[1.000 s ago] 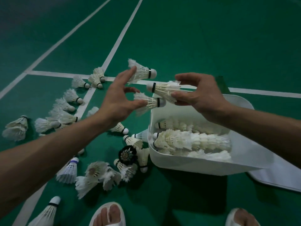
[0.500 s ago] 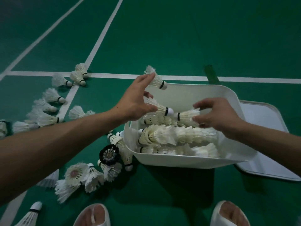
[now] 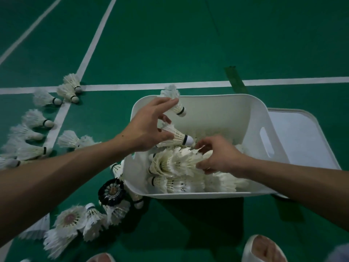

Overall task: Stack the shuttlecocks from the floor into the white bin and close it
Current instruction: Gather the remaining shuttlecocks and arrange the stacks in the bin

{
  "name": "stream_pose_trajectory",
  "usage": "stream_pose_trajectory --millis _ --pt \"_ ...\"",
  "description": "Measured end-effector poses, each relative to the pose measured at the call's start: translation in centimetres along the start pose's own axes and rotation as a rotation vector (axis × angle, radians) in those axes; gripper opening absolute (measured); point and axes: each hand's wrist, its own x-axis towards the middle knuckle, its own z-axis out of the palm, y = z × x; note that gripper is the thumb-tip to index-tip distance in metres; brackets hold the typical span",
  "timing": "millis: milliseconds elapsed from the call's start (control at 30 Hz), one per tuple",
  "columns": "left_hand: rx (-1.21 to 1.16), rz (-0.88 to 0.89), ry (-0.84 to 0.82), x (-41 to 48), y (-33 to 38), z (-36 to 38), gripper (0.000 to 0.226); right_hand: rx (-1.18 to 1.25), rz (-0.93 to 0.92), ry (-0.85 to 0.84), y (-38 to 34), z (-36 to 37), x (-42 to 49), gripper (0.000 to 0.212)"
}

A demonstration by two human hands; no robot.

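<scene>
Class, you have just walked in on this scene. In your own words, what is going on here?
A person is bent over a white bin on a green court floor. The left hand holds an upper shuttlecock and a lower shuttlecock over the bin. The right hand grips the stacked row lying inside it. Many loose shuttlecocks lie on the floor to the left. The lid lies beside the bin, which is open.

The far half of the white bin (image 3: 217, 114) is bare and open from above; stacked shuttlecocks (image 3: 170, 184) fill its near half. Loose shuttlecocks (image 3: 34, 118) crowd the floor on its left, the lid (image 3: 302, 140) lies flat along its right, and the court (image 3: 188, 44) beyond is open.
</scene>
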Motion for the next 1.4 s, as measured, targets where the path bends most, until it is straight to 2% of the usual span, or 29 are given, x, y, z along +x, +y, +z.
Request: stream_pose_trajectory --millis 133,333,633,733,833,933,1033,1133,1267,1400 --pt "0.052 0.033 -0.033 0.3 -1.0 -0.1 0.083 -0.010 0.017 -0.039 -0.1 1.2 1.3 0.054" --pt "0.075 0.097 -0.115 0.1 -0.8 0.4 0.076 -0.009 -0.004 -0.049 0.3 0.5 1.2 0.051" --pt "0.101 0.127 -0.121 -0.2 0.3 0.7 0.069 -0.125 -0.040 0.021 0.1 -1.1 0.5 0.059" --pt "0.119 0.128 -0.128 -0.1 0.8 0.7 0.061 -0.219 -0.152 0.163 -0.4 -2.4 0.2 0.053" --pt "0.144 0.154 -0.157 0.3 1.7 0.9 0.051 -0.154 -0.335 0.322 -1.6 -3.6 -0.4 0.053" --pt "0.148 0.198 -0.200 0.7 3.1 1.1 0.046 -0.252 -0.545 0.325 -2.8 -4.0 -1.1 0.056" --pt "0.119 0.222 -0.231 1.0 4.1 1.1 0.046 -0.380 -0.641 0.316 -3.2 -4.2 -1.5 0.049" --pt "0.136 0.230 -0.231 1.0 4.2 1.2 0.050 -0.453 -0.610 0.346 -2.9 -4.6 -1.7 0.045" --pt "0.123 0.170 -0.196 0.9 3.2 1.2 0.063 -0.520 -0.446 0.401 -1.9 -5.6 -1.8 0.048" --pt "0.144 0.041 -0.146 1.0 2.0 1.0 0.053 -0.470 -0.243 0.409 -0.2 -6.7 -2.0 0.046"
